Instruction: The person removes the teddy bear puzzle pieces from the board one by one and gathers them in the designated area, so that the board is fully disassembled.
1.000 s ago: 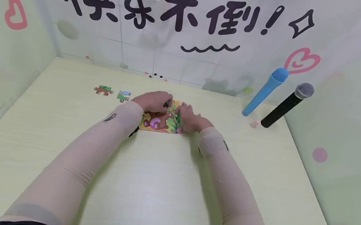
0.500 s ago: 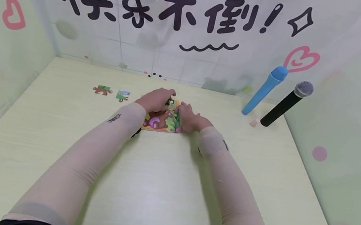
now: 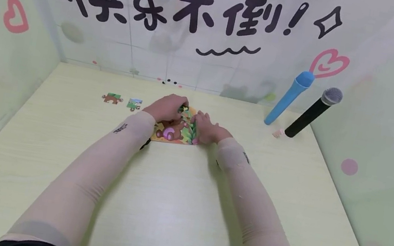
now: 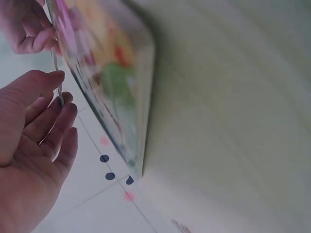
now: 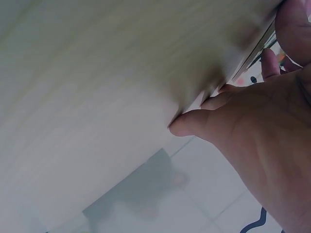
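Near the back of the table lies a jigsaw puzzle (image 3: 175,134) with a brown bear picture, partly hidden under both hands. My left hand (image 3: 166,108) is over its upper left part. In the left wrist view, the left thumb and fingers pinch a thin puzzle piece (image 4: 54,60), seen edge-on above the puzzle. My right hand (image 3: 208,130) rests at the puzzle's right edge. Its fingertips touch the edge and table in the right wrist view (image 5: 182,125). Two loose puzzle pieces, a brown one (image 3: 112,98) and a blue-green one (image 3: 134,104), lie left of the left hand.
A blue microphone (image 3: 289,99) and a black microphone (image 3: 312,113) stand tilted at the back right. A small pinkish object (image 3: 278,133) lies beside them. A printed backdrop (image 3: 186,65) closes off the rear of the table.
My left hand shifts slightly right over the puzzle, then back left. The right hand stays at the right edge. The loose pieces remain in place.
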Demonstrator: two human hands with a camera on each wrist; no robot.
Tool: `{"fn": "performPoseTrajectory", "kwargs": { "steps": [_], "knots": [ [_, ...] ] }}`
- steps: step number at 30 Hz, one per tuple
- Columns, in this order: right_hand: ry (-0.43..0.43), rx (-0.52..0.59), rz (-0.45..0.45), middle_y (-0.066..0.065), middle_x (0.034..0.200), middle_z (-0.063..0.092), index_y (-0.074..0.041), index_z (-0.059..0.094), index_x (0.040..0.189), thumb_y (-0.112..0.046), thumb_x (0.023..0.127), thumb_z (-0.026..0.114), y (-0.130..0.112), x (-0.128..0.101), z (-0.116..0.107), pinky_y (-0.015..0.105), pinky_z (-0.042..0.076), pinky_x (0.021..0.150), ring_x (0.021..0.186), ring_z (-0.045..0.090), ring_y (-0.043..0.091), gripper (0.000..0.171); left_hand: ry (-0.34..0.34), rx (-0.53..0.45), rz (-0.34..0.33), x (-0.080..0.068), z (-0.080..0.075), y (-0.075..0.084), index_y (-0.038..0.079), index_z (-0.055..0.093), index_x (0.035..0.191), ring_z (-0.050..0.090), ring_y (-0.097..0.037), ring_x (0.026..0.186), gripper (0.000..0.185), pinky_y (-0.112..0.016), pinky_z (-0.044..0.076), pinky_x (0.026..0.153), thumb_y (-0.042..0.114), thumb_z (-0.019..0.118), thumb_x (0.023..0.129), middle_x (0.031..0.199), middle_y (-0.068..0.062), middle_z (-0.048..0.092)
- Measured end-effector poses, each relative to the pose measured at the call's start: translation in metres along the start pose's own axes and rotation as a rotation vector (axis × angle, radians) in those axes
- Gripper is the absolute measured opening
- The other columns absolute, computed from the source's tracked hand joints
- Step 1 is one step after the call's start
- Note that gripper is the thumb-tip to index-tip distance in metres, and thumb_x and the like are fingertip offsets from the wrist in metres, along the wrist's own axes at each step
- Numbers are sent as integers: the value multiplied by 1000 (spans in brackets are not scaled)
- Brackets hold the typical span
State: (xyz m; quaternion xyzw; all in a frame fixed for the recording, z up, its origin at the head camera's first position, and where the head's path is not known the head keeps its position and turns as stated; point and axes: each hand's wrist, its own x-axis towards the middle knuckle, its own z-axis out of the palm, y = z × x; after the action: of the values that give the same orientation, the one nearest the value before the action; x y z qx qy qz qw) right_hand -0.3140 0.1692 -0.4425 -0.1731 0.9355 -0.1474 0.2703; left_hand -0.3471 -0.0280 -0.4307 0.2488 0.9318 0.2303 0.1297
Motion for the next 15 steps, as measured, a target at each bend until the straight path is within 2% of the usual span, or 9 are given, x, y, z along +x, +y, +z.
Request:
{"fn": "performPoseTrajectory", "kwargs": {
  "steps": [4, 7, 11, 15],
  "knots": [
    [17, 18, -27, 18, 168, -4, -12, 35, 135, -8, 88, 75, 0, -3, -1, 74, 2, 113, 153, -10, 41, 62, -19, -38, 3, -4, -6, -2, 4, 52, 140, 58, -24, 101, 46, -39, 50, 92, 1, 62, 95, 131, -12, 60],
    [23, 18, -27, 19, 168, -4, -12, 36, 135, -8, 88, 75, 0, -3, 0, 74, 3, 114, 153, -10, 41, 61, -26, 4, 13, -6, -9, -2, 3, 50, 145, 55, -24, 111, 52, -41, 46, 101, 1, 63, 95, 138, -14, 56],
    [24, 14, -21, 18, 169, -3, -13, 36, 134, -7, 88, 75, -1, -4, 0, 73, 3, 114, 153, -10, 40, 60, -36, 35, 23, -10, -12, -5, 2, 50, 146, 54, -25, 112, 57, -41, 46, 101, 2, 66, 91, 139, -14, 54],
    [20, 25, -19, 18, 169, -4, -12, 36, 133, -6, 88, 74, -3, -6, 0, 74, 2, 114, 153, -11, 39, 59, -17, 39, 53, -16, -16, -8, 4, 57, 141, 55, -26, 112, 50, -41, 47, 100, 4, 67, 92, 136, -13, 56]
  ]
}}
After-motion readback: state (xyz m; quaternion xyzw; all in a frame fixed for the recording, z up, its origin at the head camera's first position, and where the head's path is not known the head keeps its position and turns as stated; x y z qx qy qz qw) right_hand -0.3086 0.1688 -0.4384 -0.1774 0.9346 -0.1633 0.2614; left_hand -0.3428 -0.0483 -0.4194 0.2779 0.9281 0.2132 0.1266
